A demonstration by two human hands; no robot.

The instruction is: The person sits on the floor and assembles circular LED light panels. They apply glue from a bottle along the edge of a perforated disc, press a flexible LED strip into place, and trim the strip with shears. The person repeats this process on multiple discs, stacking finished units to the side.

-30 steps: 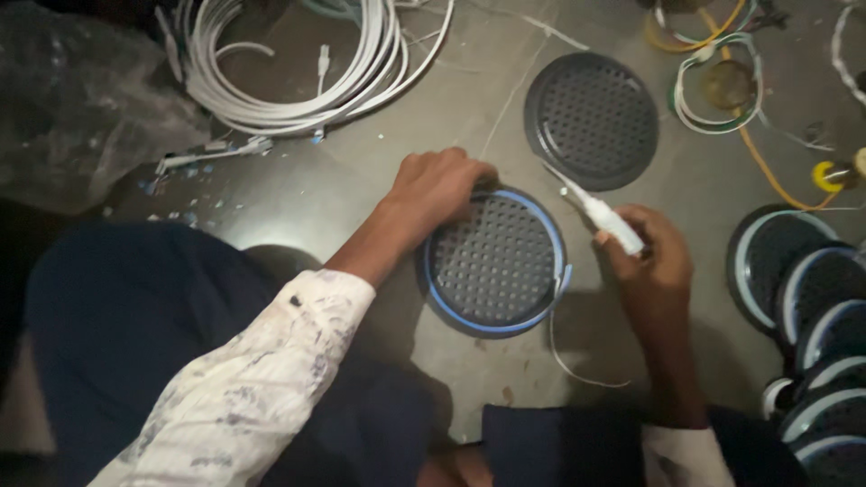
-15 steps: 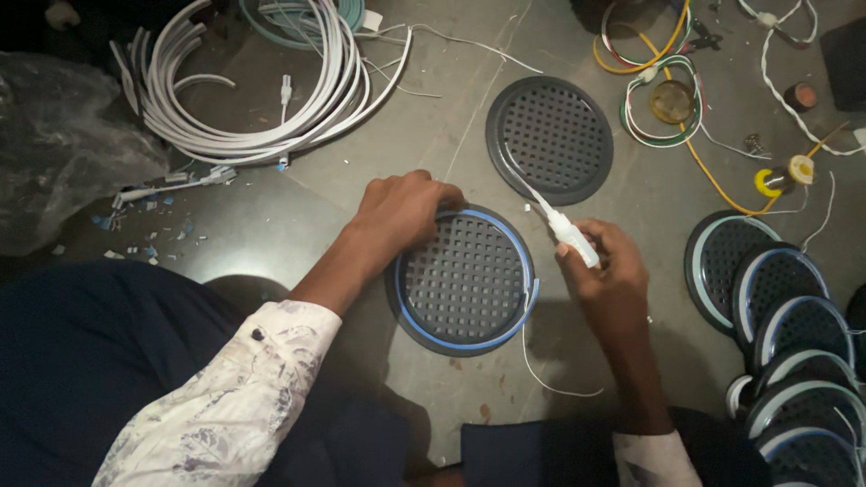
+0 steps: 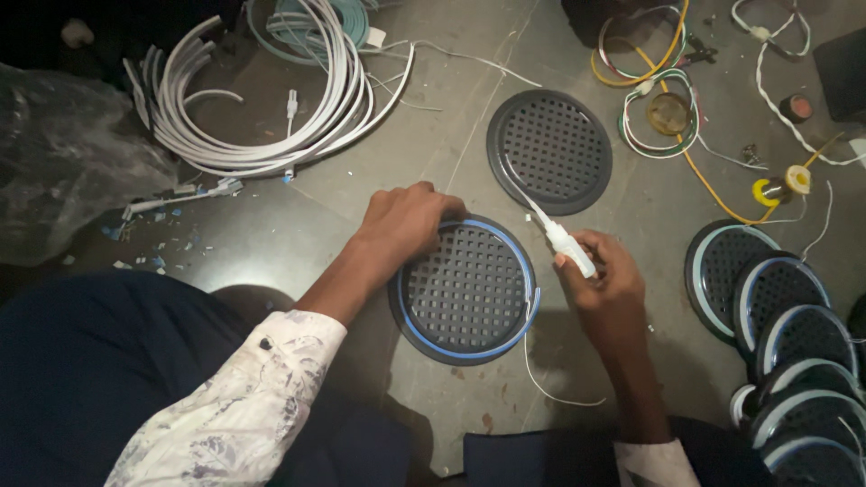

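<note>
**Head view: hands held at the blue-rimmed grille, the scene slid lower in frame**

The head view showed the left hand (image 3: 410, 221) pressed, fingers curled, on the upper left rim of a round dark grille with a blue strip (image 3: 466, 289) around its edge, lying flat on the grey floor (image 3: 298, 225) between the two hands. The right hand (image 3: 606, 284) was closed around a small white tube (image 3: 564, 239), its thin nozzle pointing up and left, just above the grille's upper right rim; whether the tip touched the strip could not be told. A thin white cord (image 3: 550, 383) trailed from the grille's right side across the floor.

Compared with half a second earlier, both hands kept the same grips and the same places on the grille; only the camera had shifted, so everything sat slightly lower and more to the right in frame, and more of the top of the scene showed.

A second plain dark grille (image 3: 548, 151) lay just above, near the nozzle. A coil of white strip (image 3: 271, 108) lay at upper left, coloured wire loops (image 3: 654, 90) at upper right, and a stack of blue-rimmed grilles (image 3: 776, 325) overlapped along the right edge.
</note>
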